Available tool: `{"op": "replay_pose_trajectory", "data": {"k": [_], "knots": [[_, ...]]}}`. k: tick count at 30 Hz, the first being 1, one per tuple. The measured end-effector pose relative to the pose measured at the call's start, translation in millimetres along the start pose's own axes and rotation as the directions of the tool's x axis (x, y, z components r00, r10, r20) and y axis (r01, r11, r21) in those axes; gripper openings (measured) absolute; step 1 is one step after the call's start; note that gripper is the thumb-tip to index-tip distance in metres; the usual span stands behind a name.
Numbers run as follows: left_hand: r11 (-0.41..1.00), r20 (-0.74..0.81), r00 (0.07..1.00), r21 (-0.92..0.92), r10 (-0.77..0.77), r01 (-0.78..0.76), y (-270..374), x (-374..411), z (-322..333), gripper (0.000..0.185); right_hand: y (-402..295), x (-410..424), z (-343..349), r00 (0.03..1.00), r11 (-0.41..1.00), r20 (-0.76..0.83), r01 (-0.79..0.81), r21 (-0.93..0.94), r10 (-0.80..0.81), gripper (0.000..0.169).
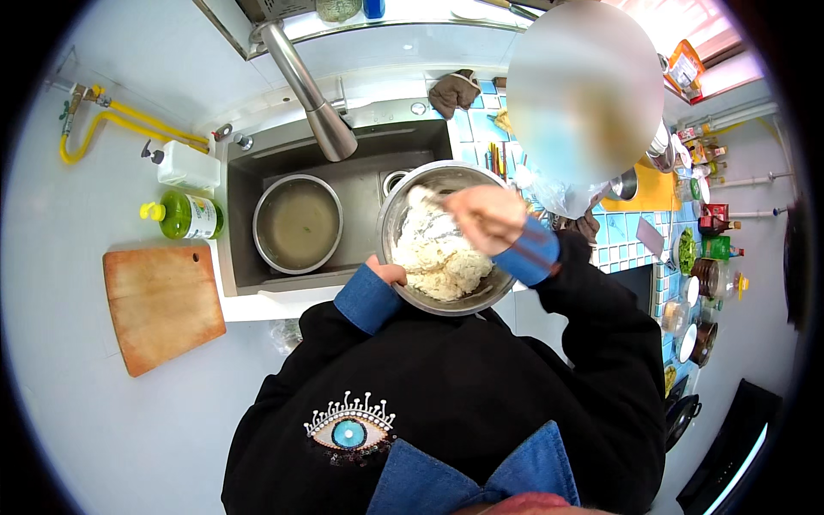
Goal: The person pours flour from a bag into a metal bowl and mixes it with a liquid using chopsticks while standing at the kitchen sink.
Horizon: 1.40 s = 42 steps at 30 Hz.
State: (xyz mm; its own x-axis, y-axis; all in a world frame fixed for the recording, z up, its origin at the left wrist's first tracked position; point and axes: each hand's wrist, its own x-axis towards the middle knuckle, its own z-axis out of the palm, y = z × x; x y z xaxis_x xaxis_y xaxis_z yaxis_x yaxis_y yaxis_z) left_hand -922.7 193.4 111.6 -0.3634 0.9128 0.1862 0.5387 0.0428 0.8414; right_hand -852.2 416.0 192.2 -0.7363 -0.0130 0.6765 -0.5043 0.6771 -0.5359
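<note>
Held close to my body is a metal mixing bowl (444, 309), partly over the right end of the sink. Shaggy, pale dough (447, 270) fills its near side, with loose white flour (421, 215) toward the far left. My left hand (388, 271) grips the bowl's near-left rim, mostly hidden by a denim cuff. Inside the bowl, my right hand (487, 217) is closed around brown chopsticks (531, 252), blurred by motion; their back ends stretch past my wrist. The chopsticks' tips cannot be made out clearly in the flour.
The sink (360, 257) holds a metal basin (297, 224) of cloudy water under the faucet (315, 96). At left are a green detergent bottle (187, 215), a white pump bottle (187, 165) and a cutting board (164, 306). Bottles and bowls line the tiled counter (618, 225). A blurred patch hides part of it.
</note>
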Motion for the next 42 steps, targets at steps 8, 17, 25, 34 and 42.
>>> {"op": "replay_pose_trajectory", "data": {"k": [8, 17, 25, 34, 42], "knots": [[0.977, -0.041, 0.997, -0.206, -0.064, 0.054, -12, 2, 4, 0.009, -33, -22, 16, 0.951, 0.906, 0.139, -0.306, 0.291, 0.276, 0.009], [0.978, -0.089, 0.986, -0.168, -0.138, 0.122, -13, 9, -4, 0.010, -9, -19, 18, 0.965, 0.958, 0.158, -0.233, 0.166, 0.207, 0.010], [0.562, 0.118, 0.824, -0.678, -0.554, 0.474, -6, 18, 1, 0.021, -29, -32, -43, 0.593, 0.527, 0.171, -0.789, 0.315, 0.787, 0.019], [0.883, -0.114, 0.948, -0.411, -0.297, 0.227, -2, 12, 3, 0.022, -47, -53, 0, 0.948, 0.977, 0.249, -0.212, 0.022, 0.200, 0.005], [0.839, -0.139, 0.913, -0.465, -0.384, 0.282, -53, -9, 27, 0.009, 1, -48, -9, 0.961, 0.947, 0.035, -0.263, -0.187, 0.273, 0.004]]}}
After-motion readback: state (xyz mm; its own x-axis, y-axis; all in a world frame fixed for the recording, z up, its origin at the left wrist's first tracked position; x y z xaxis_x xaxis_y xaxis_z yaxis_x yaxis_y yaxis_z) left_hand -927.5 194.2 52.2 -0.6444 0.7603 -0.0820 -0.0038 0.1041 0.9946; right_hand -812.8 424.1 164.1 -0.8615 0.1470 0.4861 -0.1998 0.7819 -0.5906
